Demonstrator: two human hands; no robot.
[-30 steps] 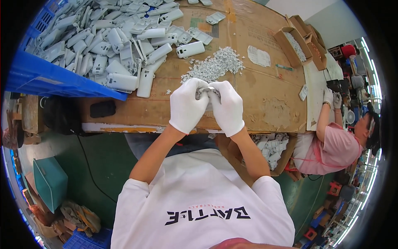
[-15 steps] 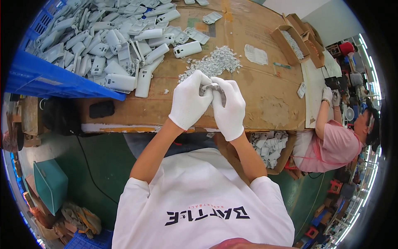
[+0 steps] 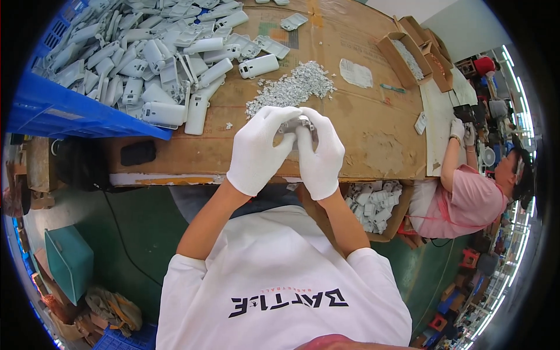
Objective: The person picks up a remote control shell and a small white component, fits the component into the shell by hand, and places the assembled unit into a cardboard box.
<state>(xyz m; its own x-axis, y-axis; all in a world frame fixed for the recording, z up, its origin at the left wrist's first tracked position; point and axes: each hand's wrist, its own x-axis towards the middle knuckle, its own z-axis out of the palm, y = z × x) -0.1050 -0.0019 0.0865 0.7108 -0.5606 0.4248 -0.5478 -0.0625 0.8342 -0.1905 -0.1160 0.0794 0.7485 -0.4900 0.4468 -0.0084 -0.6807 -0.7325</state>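
Both my hands wear white knit gloves and meet over the near part of the cardboard-covered table. My left hand (image 3: pixel 256 153) and my right hand (image 3: pixel 320 154) are closed around a small whitish plastic part (image 3: pixel 299 123). Fingers cover much of it, so its exact kind cannot be made out. Just beyond my hands lies a heap of tiny white plastic pieces (image 3: pixel 303 81). A white plastic housing (image 3: pixel 258 66) rests left of that heap, beside a big pile of similar white housings (image 3: pixel 157 58).
A blue crate (image 3: pixel 81 108) borders the pile at left. A black object (image 3: pixel 138 153) lies near the table's front edge. Below the edge, right of my arm, sits a box of white parts (image 3: pixel 376 207). Small-part boxes (image 3: pixel 405 58) stand far right, near a co-worker in pink (image 3: pixel 475 195).
My fingers have shifted around the small part, and my left hand has tilted and opened a gap between thumb and fingers. The whole view has drifted slightly.
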